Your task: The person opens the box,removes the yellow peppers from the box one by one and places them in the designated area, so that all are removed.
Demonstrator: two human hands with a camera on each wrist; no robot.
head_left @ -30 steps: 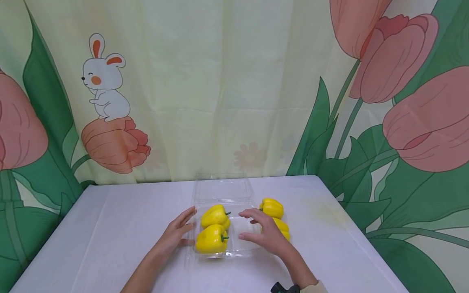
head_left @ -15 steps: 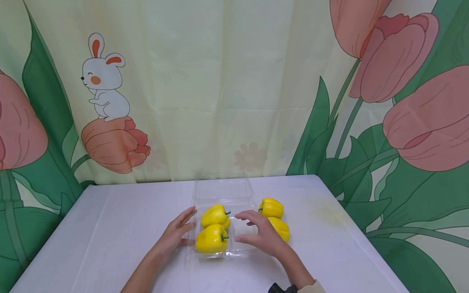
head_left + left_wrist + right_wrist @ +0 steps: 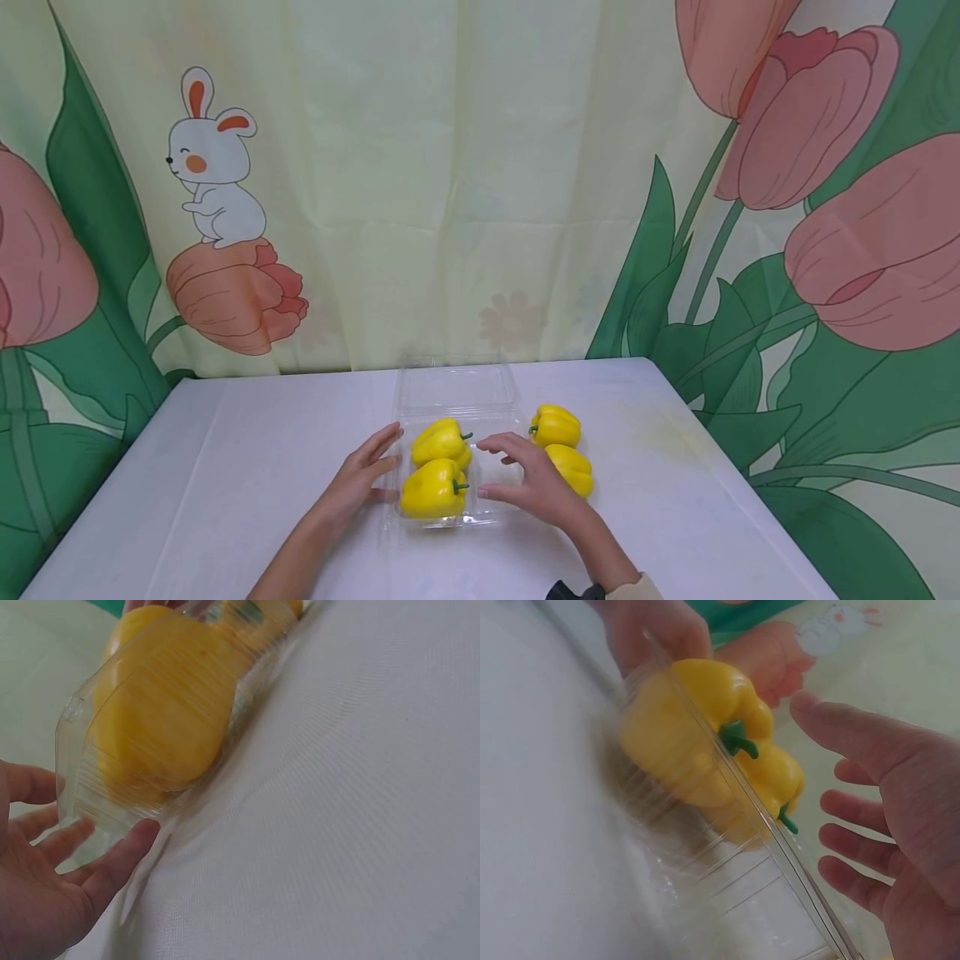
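Observation:
Two yellow bell peppers, a nearer one point(image 3: 431, 492) and a farther one point(image 3: 437, 442), lie in the left half of a clear plastic container point(image 3: 491, 518), green stems pointing right. Its hinged lid point(image 3: 457, 390) lies folded back behind. My left hand point(image 3: 360, 475) rests its spread fingers against the container's left wall; the left wrist view shows the fingertips point(image 3: 142, 831) at that wall. Over the container's right half hovers my right hand point(image 3: 532, 483), fingers apart and holding nothing. Right of that hand are two more yellow bell peppers, one farther point(image 3: 557, 426) and one nearer point(image 3: 573, 472), the latter partly hidden by the hand.
A white cloth point(image 3: 247, 467) covers the table, with a faint yellowish stain at the right. Behind the table's back edge hangs a curtain point(image 3: 390, 192) printed with tulips and a rabbit. A black strap point(image 3: 573, 592) shows at my right wrist.
My right hand has drifted slightly left, away from the two peppers on the right, uncovering more of the nearer one. The left hand, container and peppers have stayed in place.

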